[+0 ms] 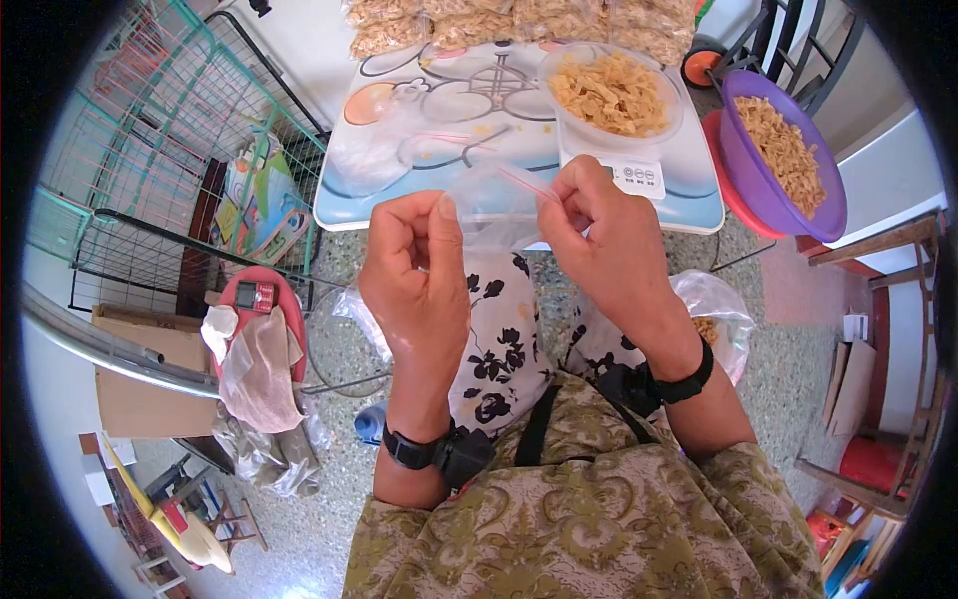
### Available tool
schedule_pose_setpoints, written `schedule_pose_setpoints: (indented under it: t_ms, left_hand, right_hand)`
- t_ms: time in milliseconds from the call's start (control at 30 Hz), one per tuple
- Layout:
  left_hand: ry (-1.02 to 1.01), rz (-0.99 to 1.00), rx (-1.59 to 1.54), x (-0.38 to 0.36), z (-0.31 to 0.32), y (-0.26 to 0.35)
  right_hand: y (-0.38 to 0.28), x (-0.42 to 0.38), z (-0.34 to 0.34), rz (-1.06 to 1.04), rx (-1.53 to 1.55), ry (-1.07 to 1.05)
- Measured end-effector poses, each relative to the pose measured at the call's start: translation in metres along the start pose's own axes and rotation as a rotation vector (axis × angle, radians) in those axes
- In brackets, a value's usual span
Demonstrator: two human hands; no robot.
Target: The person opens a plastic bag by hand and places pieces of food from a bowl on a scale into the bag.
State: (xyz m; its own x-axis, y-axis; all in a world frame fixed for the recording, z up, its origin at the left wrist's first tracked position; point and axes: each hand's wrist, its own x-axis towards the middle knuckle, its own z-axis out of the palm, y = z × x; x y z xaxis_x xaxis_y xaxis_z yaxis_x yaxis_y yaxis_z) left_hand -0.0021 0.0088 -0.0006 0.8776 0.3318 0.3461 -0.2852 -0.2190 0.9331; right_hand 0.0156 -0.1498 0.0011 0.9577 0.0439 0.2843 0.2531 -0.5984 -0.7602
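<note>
A clear plastic zip bag (494,205) with a red line along its top is stretched between my hands, just over the table's near edge. My left hand (417,265) is closed, thumb and fingers pinching the bag's left side. At the other side, the fingers of my right hand (607,235) grip the bag's red-lined top corner. Past my right hand, a clear bowl (671,125) of dry yellowish flakes (614,92) rests on a white digital scale (639,175). More clear bags (374,150) lie loosely to the left on the patterned table (469,95).
Filled bags of flakes (519,25) are stacked along the table's back. To the right, a purple basin (733,130) holds more flakes. A wire cage (130,150) and a pink stool (294,299) carrying a phone and cloth stand left. A plastic bag (733,314) sits beside my right forearm.
</note>
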Motion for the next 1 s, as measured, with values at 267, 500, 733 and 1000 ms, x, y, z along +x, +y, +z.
schedule_pose_setpoints:
  t_ms: [267, 500, 733, 1000]
  left_hand:
    - [-0.028, 0.059, 0.099, -0.006, 0.000, -0.003]
    - [0.071, 0.180, 0.121, 0.002, 0.003, -0.003]
    - [0.010, 0.094, 0.205, 0.008, 0.000, 0.003]
    - [0.057, 0.066, 0.195, 0.029, -0.007, -0.013]
  right_hand:
    - [-0.011, -0.021, -0.024, -0.501, -0.131, 0.051]
    - [-0.002, -0.024, -0.001, -0.502, -0.518, -0.318]
    - [-0.007, -0.016, 0.002, -0.549, -0.327, -0.325]
    - [-0.001, -0.009, -0.025, -0.657, 0.061, -0.022]
